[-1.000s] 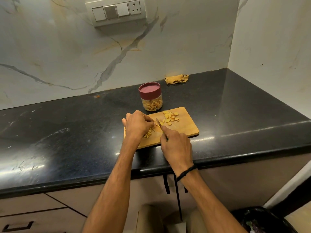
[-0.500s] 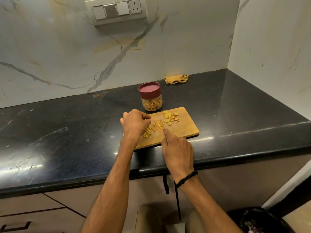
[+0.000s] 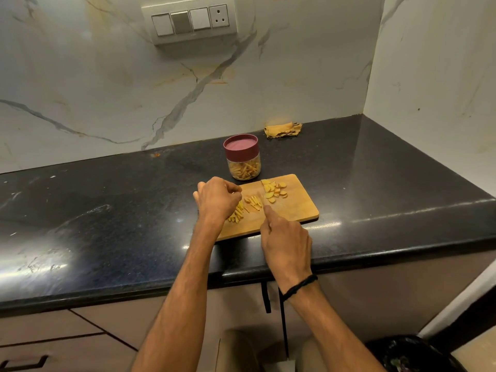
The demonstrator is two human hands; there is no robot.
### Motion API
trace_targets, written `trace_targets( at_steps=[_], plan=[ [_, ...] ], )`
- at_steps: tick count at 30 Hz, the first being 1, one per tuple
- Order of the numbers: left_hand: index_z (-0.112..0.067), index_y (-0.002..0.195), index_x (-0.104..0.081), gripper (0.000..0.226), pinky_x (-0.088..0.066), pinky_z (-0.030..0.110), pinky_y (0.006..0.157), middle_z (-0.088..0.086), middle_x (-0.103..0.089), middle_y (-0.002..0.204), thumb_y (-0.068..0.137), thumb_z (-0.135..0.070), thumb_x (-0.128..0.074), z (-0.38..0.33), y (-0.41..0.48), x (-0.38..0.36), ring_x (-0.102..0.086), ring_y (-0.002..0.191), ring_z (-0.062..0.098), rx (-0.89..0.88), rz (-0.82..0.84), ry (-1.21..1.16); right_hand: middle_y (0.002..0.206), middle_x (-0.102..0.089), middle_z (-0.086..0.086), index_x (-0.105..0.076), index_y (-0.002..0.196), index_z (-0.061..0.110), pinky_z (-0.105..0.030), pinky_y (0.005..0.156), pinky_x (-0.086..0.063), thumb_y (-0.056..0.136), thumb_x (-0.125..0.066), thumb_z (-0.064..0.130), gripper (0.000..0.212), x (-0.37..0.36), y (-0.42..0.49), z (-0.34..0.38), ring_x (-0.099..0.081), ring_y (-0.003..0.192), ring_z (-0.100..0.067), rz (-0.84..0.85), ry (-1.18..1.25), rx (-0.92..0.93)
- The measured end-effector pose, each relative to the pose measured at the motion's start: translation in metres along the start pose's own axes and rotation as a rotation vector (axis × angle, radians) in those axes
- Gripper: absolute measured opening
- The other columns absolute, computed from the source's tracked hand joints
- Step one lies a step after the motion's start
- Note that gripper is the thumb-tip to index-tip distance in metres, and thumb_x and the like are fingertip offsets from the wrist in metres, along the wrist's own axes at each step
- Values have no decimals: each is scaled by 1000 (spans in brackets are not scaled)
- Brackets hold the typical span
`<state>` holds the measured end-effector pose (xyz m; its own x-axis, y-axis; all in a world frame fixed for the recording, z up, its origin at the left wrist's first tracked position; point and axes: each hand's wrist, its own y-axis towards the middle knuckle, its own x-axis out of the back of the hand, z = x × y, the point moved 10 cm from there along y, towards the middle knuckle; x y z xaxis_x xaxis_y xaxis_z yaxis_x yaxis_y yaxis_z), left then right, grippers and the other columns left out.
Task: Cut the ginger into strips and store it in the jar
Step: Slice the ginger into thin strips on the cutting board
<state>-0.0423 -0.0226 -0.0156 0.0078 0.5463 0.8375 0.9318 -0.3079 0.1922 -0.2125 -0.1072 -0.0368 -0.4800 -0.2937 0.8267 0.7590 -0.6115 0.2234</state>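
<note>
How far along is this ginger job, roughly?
Partway. Done: the jar holds strips with its lid on, and more strips lie on the board. In hand: the right hand grips a barely visible knife near the left hand. Left: the slices are uncut, and the board's strips need jarring.

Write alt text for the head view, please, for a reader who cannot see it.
A person works at a wooden cutting board on a black counter: the right hand grips a barely visible knife between ginger strips and uncut slices, the left hand curled beside the strips. Behind stands a lidded jar of strips.
</note>
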Motion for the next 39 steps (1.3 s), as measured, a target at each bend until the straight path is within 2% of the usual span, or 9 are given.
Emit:
trace_targets(
  at_steps=[12, 19, 23, 25, 28, 30, 34, 36, 39],
  plan=[
    [-26, 108, -78, 17, -27, 36, 88, -4, -73, 102, 92, -29, -71, 6, 5, -2, -48, 115, 21, 3, -1, 7, 82, -51, 5, -29, 150, 29, -25, 64, -41, 105, -37, 30, 46, -1, -2, -1, -48, 70, -10, 17, -17, 1],
    [-29, 99, -80, 12, -52, 47, 91, -9, -73, 93, 89, -25, -73, -3, 14, -11, -62, 97, 24, -30, 8, -31, 79, -48, 5, -31, 148, 30, -25, 62, -36, 104, -38, 32, 44, -4, -9, 12, -45, 69, -12, 17, -36, 83],
    [-27, 102, -79, 15, -51, 44, 94, -5, -73, 105, 91, -21, -71, -15, 20, -20, -59, 105, 24, -75, 21, -51, 76, -49, 8, -35, 146, 36, -21, 59, -34, 104, -37, 36, 43, 3, -8, 10, -45, 65, -9, 4, 26, 100],
    [-26, 110, -77, 19, -41, 34, 93, -4, -70, 113, 95, -21, -66, -25, 20, -24, -50, 113, 24, -106, 39, -18, 69, -48, 10, -39, 145, 37, -12, 53, -30, 103, -39, 36, 42, 17, 2, -6, -45, 57, -4, -78, 107, 48],
    [-24, 121, -72, 25, -35, 34, 86, 1, -65, 122, 99, -21, -61, -37, 19, -34, -41, 109, 23, -161, 90, 42, 62, -48, 10, -51, 138, 34, -11, 45, -23, 101, -45, 31, 38, 38, 20, -35, -41, 51, -1, -212, 202, -41],
    [-24, 127, -68, 30, -39, 36, 88, 4, -61, 127, 101, -19, -56, -45, 22, -40, -38, 106, 23, -209, 120, 79, 67, -59, 5, -56, 134, 31, -13, 46, -25, 99, -49, 28, 36, 45, 32, -52, -42, 53, -5, -265, 278, -96],
    [-23, 138, -59, 41, -44, 45, 101, 7, -50, 138, 99, -12, -52, -62, 31, -53, -42, 118, 29, -287, 205, 162, 95, -73, -3, -63, 128, 24, -13, 54, -36, 96, -54, 24, 34, 44, 46, -74, -55, 70, -14, -285, 448, -191],
    [-24, 141, -56, 43, -44, 47, 104, 7, -48, 142, 99, -13, -53, -67, 32, -60, -44, 123, 30, -314, 231, 220, 94, -74, -4, -64, 127, 24, -21, 58, -40, 95, -54, 24, 34, 40, 46, -75, -59, 73, -17, -280, 451, -184],
    [-25, 138, -59, 41, -47, 46, 100, 4, -56, 138, 100, -13, -53, -70, 30, -69, -51, 119, 26, -358, 253, 266, 92, -74, -5, -63, 127, 25, -23, 57, -38, 94, -54, 26, 34, 34, 46, -76, -56, 70, -16, -265, 439, -173]
  ],
)
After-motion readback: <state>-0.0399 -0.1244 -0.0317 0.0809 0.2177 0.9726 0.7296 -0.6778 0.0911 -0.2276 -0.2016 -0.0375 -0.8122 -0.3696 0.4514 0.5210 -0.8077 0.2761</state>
